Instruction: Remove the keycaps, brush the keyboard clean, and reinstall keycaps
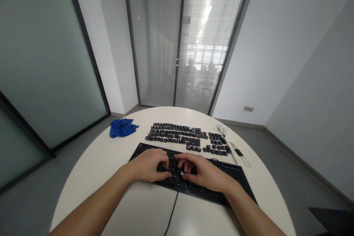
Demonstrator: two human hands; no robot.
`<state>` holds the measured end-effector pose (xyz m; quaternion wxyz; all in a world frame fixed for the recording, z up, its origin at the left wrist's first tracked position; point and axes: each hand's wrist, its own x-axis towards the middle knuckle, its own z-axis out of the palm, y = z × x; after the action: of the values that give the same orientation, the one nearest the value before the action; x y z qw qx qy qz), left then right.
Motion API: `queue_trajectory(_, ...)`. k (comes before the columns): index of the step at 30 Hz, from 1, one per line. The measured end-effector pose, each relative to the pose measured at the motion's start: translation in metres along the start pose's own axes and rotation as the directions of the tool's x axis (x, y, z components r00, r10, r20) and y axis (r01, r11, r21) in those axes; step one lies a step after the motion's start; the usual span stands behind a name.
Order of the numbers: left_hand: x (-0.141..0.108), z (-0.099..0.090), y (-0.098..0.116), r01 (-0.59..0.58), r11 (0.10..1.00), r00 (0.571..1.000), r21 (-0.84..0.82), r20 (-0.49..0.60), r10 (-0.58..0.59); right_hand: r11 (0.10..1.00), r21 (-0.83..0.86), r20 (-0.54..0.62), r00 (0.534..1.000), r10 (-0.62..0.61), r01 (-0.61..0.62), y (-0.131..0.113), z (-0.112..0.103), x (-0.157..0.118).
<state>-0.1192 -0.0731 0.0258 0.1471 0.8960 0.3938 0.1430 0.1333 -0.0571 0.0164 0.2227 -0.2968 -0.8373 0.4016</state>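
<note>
Seems mostly uncapped at the keyboard (177,182) on the table (132,206), with many keycaps (179,132) apart in rows beyond, left hand (151,164) with narrow-curled fingers, right hand (203,172) with fingertips at a small pale piece (181,173), impossible to tell whether gripping in both.

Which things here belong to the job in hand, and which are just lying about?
Job in hand:
- keyboard, under left hand and right hand
- loose keycaps beyond it
- wire tool, probably

Apparently lying about:
- blue cloth
- crumpled white item
</note>
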Motion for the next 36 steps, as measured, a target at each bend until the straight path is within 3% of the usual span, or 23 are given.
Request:
queue_trajectory(13, -0.001, 0.0, -0.003, -0.014, 1.0, 1.0, 0.01, 0.017, 0.013, 0.936, -0.345, 0.014, 0.997, 0.08, -0.07, -0.018, -0.002, -0.002)
queue_trajectory(25, -0.002, 0.005, -0.008, -0.034, 0.999, 0.999, 0.014, -0.003, 0.035, 0.918, -0.391, 0.104, 0.994, -0.032, 0.071, -0.02, 0.001, -0.001)
queue_trajectory(36, -0.003, 0.006, -0.01, -0.039, 0.998, 0.999, 0.039, -0.024, 0.04, 0.915, -0.401, 0.08, 0.997, -0.013, 0.045, -0.019, 0.001, -0.001)
